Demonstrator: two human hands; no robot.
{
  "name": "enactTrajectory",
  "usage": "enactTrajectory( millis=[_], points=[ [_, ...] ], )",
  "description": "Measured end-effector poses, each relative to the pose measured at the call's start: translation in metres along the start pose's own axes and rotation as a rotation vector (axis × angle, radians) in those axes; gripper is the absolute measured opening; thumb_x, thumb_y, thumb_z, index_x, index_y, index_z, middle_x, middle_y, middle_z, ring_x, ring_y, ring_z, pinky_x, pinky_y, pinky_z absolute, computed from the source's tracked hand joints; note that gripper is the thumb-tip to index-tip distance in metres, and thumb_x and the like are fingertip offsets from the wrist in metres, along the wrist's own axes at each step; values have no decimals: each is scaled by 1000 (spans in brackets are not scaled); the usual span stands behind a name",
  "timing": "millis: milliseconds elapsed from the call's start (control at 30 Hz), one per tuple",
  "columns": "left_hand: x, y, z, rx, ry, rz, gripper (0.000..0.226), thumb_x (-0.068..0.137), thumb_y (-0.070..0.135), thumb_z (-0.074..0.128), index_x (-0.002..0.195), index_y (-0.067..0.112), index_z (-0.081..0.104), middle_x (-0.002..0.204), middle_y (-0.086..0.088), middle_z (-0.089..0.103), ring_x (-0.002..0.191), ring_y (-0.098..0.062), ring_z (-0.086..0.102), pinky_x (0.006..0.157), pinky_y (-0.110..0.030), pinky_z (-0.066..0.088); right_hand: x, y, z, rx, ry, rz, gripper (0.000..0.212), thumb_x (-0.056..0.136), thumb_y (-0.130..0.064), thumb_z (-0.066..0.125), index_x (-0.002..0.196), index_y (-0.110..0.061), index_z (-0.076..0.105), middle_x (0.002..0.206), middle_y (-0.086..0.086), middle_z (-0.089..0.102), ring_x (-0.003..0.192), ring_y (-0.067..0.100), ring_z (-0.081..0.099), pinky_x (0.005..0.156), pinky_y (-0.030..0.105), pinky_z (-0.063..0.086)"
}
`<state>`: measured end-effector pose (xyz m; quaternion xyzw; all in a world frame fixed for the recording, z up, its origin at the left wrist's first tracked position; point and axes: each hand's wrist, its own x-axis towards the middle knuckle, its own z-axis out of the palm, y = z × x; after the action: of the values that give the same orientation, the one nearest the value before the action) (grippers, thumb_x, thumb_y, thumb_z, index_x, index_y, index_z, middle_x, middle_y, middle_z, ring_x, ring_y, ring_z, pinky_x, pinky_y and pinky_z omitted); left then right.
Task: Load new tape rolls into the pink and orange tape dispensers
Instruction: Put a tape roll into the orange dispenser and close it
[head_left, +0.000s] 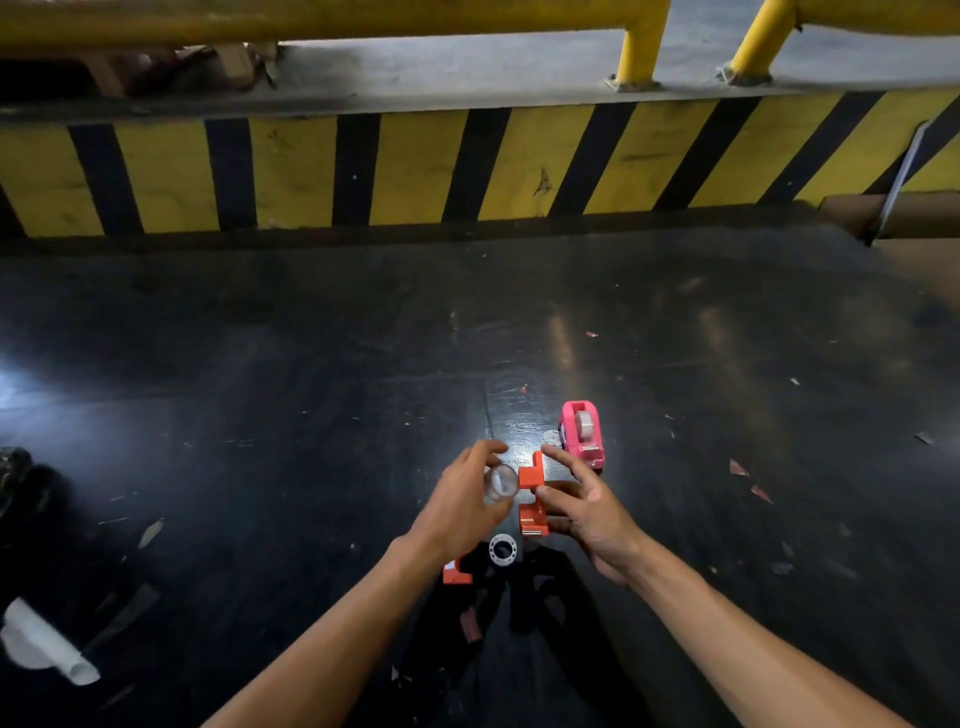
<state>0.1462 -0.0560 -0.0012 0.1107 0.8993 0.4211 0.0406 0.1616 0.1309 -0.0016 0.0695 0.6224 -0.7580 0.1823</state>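
Nearest the camera, two bare forearms reach forward over a dark, glossy floor (260, 389). A crumpled white paper (41, 644) lies at the near left.

Between the forearms, an orange part (456, 574) lies on the floor, partly hidden by the left wrist. Just right of it lies a white ring (503, 550) with small holes round its rim.

The left hand (467, 499) is partly closed, its fingers curled round a clear tape roll (501, 483). The roll is held just left of the orange dispenser (532, 499), close to it; contact between the two cannot be determined.

The right hand (587, 509) grips the orange dispenser from the right side, thumb across its middle and index finger extended above it. The dispenser is held with its metal blade end toward the camera.

Just beyond the right hand, the pink dispenser (583, 434) stands on the floor with a roll inside it.

Farther back, a yellow-and-black striped kerb (415, 166) crosses the view, with yellow rail posts (639, 47) above it.
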Motion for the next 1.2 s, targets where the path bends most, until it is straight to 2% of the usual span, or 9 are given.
enactTrajectory(
  millis=[167,333,433,533,767,900,1000,1133,1200],
  points=[
    [-8,18,-5,-22,-2,35,59,83,18,75,134,28,46,115,11,61,95,-10,63,84,-18,52,-9,-5,0,20,-62,-3,51,86,-3,66,128,-32,57,102,13,64,86,23,70,76,37,58],
    [-12,24,-10,-175,50,5,59,77,19,86,125,29,54,110,13,68,101,-1,65,90,-20,54,-17,-10,-5,118,-108,27,49,85,-4,67,127,-26,58,101,13,70,88,26,70,85,42,56],
    [-14,25,-11,-168,53,38,45,75,18,88,110,27,62,107,14,70,101,1,66,89,-22,55,-20,-12,-7,180,-124,42,47,87,-4,65,129,-23,56,99,14,70,82,23,71,74,35,59],
    [-15,26,-12,-136,36,79,38,74,18,88,101,28,64,104,16,69,98,-2,66,85,-23,57,-21,-11,-9,222,-145,66,47,89,-5,62,132,-21,53,97,14,72,83,23,72,71,32,58],
    [-18,23,-10,-57,49,206,41,74,20,86,102,33,60,104,20,64,100,-5,65,88,-22,55,-22,-11,-11,230,-189,104,48,88,-6,62,133,-19,51,99,19,72,83,26,73,71,33,59],
    [-20,21,-4,-48,21,224,39,75,21,84,101,33,57,104,19,59,100,-7,64,89,-27,56,-24,-13,-9,186,-248,139,50,87,-6,64,133,-18,50,106,27,68,83,29,70,81,37,59],
    [-21,22,-4,-59,-8,247,37,79,19,82,102,32,57,108,17,54,102,-9,63,92,-24,55,-25,-13,-8,182,-247,143,52,84,-7,65,133,-18,51,109,26,68,85,29,70,84,40,58],
    [-25,17,-12,-174,-130,200,32,89,20,74,114,32,58,118,15,61,116,-6,62,99,-19,51,-26,-11,-12,200,-238,162,51,84,-7,67,132,-19,53,105,23,71,86,28,72,77,36,59],
    [-26,11,-13,-258,-70,115,32,93,14,66,118,32,58,122,15,63,117,-4,61,94,-15,51,-24,-9,-14,223,-216,173,52,84,-8,68,132,-20,53,104,21,71,85,28,73,79,36,59]
  ],
)
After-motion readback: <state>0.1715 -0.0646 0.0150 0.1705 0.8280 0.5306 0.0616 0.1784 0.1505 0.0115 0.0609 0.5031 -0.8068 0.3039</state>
